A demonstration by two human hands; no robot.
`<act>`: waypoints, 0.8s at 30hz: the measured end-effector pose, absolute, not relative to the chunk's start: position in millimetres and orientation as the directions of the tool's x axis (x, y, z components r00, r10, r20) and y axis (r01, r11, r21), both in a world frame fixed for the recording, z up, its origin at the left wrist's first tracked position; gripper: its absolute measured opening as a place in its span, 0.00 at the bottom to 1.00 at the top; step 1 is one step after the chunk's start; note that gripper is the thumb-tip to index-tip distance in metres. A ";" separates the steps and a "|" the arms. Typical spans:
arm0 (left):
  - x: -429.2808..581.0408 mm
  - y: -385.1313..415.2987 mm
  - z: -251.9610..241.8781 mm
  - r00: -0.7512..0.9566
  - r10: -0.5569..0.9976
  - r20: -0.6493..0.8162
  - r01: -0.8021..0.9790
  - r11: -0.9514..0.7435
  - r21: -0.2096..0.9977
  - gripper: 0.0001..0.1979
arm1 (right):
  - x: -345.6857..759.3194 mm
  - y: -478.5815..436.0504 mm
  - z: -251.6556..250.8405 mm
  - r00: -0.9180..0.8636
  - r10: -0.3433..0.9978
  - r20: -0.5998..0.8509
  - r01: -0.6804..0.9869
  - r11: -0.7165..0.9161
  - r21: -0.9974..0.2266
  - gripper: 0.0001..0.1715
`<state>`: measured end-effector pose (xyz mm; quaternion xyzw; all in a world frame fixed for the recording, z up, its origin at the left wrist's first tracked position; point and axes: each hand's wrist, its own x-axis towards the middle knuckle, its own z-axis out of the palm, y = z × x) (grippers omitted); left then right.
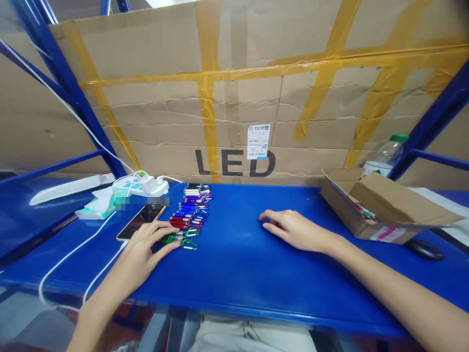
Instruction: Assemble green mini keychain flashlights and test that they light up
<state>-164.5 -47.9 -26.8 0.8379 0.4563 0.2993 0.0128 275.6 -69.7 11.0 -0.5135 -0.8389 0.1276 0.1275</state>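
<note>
My left hand [148, 243] is at the near end of a column of small metal pen-like flashlights with carabiner clips. Its thumb and fingers pinch a green mini flashlight [172, 238] from either side. Beyond it lie red ones [179, 221], blue ones [188, 208], a purple one [192, 199], white ones [194, 192] and a black one [196, 186], side by side with clips pointing right. My right hand [289, 227] rests on the blue tabletop [234, 274], fingers loosely bent, thumb apart from the index finger, holding nothing.
A smartphone [141, 220] lies left of the flashlights, near a power strip [142, 186], a tissue pack [98, 205] and white cables. On the right are an open cardboard box [351, 210], a black mouse [425, 249] and a green-capped bottle [390, 151]. A large carton [164, 117] stands behind.
</note>
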 end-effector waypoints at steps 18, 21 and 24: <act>-178.2 -44.1 -14.4 0.473 0.786 0.398 0.767 -0.590 0.252 0.28 | 273.9 -69.7 11.6 -0.441 0.895 0.072 0.836 0.438 -0.331 0.19; -182.0 -40.8 -11.9 0.492 0.784 0.379 0.771 -0.594 0.229 0.27 | 274.5 -68.9 10.9 -0.446 0.891 0.080 0.833 0.446 -0.327 0.19; -185.3 -36.4 -10.5 0.511 0.775 0.372 0.766 -0.607 0.211 0.27 | 274.9 -68.1 10.2 -0.445 0.892 0.085 0.835 0.447 -0.321 0.19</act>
